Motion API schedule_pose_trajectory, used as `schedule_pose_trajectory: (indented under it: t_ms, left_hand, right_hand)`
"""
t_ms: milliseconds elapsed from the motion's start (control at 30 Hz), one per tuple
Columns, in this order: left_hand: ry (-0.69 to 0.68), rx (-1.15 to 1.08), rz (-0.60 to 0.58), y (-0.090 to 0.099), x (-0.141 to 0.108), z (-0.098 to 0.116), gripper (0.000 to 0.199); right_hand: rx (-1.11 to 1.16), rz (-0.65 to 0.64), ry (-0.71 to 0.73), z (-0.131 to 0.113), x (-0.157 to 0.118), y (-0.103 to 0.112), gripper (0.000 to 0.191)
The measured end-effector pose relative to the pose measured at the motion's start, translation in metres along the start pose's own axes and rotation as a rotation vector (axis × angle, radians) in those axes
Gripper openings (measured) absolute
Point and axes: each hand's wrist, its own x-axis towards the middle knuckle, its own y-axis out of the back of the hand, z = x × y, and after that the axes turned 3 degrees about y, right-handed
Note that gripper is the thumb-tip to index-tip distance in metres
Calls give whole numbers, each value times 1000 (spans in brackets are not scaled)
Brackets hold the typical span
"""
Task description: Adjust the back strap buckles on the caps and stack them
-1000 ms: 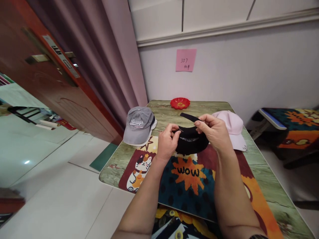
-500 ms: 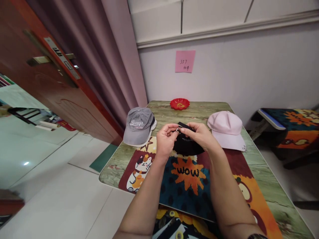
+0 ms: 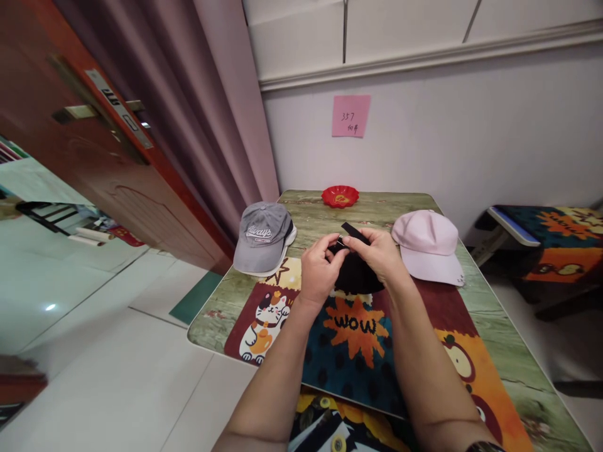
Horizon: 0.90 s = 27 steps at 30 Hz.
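Head view, my list: one black cap (image 3: 355,276), held above the table (image 3: 311,216), between grey cap (image 3: 262,242) and pink cap (image 3: 428,242). Left hand (image 3: 321,269): fingers pinched closed at the black cap's small metal buckle (image 3: 340,241). Right hand (image 3: 382,254): fingers pinched closed on its strap (image 3: 355,233), end protruding.

"Can you see the black cap (image 3: 357,276) whole from here?"
"No, the hands (image 3: 323,270) cover its upper part, and the shiny fastening (image 3: 340,241) between them is too small to make out."
"And that white brim (image 3: 291,237)?"
"Mostly hidden by the grey cap (image 3: 261,245)."
"The door (image 3: 89,150)?"
"Cut off on the left, and the dark wristband (image 3: 485,447) at the bottom, so I can't tell its kind."
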Motion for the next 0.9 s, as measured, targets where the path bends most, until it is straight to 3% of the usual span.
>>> schedule_pose_trajectory:
  t_ms: [167,367,467,600,900]
  left_hand:
    - [-22,30,75,3,3,-9,21]
    - [-47,160,283,18,13,-25,19]
    - [-94,105,195,18,11,-23,21]
    - [-16,-104,58,13,7,-18,25]
    - [112,-325,-10,11,9,-21,27]
  right_hand:
    - [14,-47,39,-6,-2,-2,41]
    - [159,109,175,-5,3,2,42]
    - [142,127,208,-2,4,3,34]
    - [43,7,80,2,3,4,31]
    - [-1,-95,-2,4,1,-3,25]
